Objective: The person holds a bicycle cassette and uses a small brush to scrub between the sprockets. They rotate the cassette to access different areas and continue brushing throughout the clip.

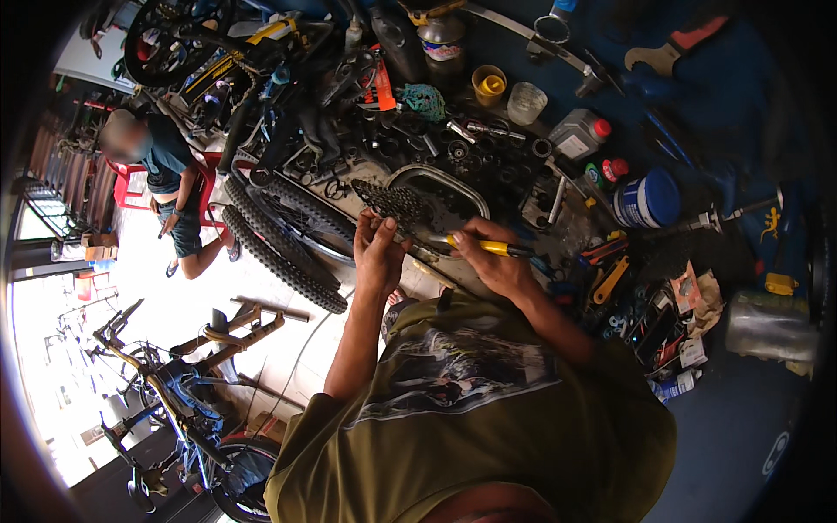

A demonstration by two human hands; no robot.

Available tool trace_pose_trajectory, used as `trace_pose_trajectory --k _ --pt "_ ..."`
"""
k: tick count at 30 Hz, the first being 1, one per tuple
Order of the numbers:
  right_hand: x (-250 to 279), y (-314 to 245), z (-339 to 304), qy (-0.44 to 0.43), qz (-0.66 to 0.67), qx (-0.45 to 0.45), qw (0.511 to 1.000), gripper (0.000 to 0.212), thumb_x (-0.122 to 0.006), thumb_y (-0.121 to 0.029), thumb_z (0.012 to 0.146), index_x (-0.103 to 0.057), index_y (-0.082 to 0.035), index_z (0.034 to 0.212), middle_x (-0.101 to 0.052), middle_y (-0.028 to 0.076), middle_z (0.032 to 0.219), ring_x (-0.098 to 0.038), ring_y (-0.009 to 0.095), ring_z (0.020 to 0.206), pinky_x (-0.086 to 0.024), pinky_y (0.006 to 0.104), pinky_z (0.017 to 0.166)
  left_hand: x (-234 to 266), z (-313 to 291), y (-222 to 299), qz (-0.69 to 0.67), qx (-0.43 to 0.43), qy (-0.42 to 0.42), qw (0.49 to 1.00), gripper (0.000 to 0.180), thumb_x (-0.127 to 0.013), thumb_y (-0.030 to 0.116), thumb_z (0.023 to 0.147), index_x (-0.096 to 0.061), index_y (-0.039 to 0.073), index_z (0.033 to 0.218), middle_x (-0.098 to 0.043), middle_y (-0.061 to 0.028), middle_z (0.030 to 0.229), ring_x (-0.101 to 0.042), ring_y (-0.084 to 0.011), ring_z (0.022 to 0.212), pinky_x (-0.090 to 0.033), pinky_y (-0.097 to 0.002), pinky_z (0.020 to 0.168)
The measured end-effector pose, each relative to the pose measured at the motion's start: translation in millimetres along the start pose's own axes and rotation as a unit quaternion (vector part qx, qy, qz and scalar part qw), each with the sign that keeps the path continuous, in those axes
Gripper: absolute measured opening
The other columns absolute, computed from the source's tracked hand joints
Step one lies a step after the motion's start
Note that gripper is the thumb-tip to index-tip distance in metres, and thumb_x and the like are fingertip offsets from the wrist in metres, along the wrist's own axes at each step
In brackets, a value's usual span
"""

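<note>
A dark bicycle cassette (392,202) with stacked toothed sprockets is held up over the cluttered bench. The fingers of my left hand (380,248) are closed on its near edge. My right hand (493,260) grips a slim tool with a yellow and black handle (490,247). Its metal end points left toward the cassette and my left fingertips; whether it touches the cassette I cannot tell. Just behind the cassette lies a curved silver metal tube (453,179).
Bicycle tires (279,248) stand left of the bench. Loose metal parts (462,148) cover its back. To the right are a blue-lidded tub (647,199), a grey bottle (580,133) and hand tools (610,279). A seated person (170,183) and a bicycle (174,410) are at the left.
</note>
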State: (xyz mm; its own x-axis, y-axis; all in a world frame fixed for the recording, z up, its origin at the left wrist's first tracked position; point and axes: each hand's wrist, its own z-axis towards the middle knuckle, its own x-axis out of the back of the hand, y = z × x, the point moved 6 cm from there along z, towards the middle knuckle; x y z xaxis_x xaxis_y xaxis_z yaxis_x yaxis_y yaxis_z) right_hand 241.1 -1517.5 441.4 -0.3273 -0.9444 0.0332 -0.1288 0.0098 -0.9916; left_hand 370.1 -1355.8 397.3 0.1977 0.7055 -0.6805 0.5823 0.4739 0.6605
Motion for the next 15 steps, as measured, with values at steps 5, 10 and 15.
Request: trace_pose_trajectory --k 5,10,15 --pt "2.4 -9.2 -9.7 0.014 -0.08 0.027 0.996 0.024 -0.066 -0.025 0.103 -0.069 -0.001 0.099 -0.069 0.005 0.079 -0.064 0.009 0.074 -0.051 0.027 0.065 4.0 -2.1 1.6 0.009 0.007 -0.006 1.0 0.032 -0.071 0.011 0.097 -0.047 0.018 0.118 -0.052 0.0074 0.093 -0.058 -0.0108 0.093 -0.052 -0.0447 0.083" --pt "-3.7 -10.7 -9.1 0.046 -0.015 0.096 0.994 0.023 -0.069 -0.027 0.101 -0.07 -0.004 0.101 -0.069 0.007 0.078 -0.065 0.012 0.07 -0.05 0.0291 0.063 9.2 2.8 3.0 -0.021 0.004 -0.003 1.0 0.032 -0.073 0.014 0.095 -0.05 0.018 0.118 -0.061 0.004 0.106 -0.063 -0.0151 0.096 -0.054 -0.0465 0.084" --pt "19.6 19.9 -7.9 0.051 -0.177 0.035 0.982 0.018 -0.071 -0.021 0.095 -0.072 -0.004 0.098 -0.071 0.015 0.084 -0.07 0.027 0.075 -0.053 0.036 0.066 -4.6 -4.1 18.3 -0.072 0.015 -0.077 0.994 0.043 -0.066 0.023 0.097 -0.05 0.013 0.136 -0.063 -0.0074 0.13 -0.065 -0.0267 0.115 -0.057 -0.0478 0.092"
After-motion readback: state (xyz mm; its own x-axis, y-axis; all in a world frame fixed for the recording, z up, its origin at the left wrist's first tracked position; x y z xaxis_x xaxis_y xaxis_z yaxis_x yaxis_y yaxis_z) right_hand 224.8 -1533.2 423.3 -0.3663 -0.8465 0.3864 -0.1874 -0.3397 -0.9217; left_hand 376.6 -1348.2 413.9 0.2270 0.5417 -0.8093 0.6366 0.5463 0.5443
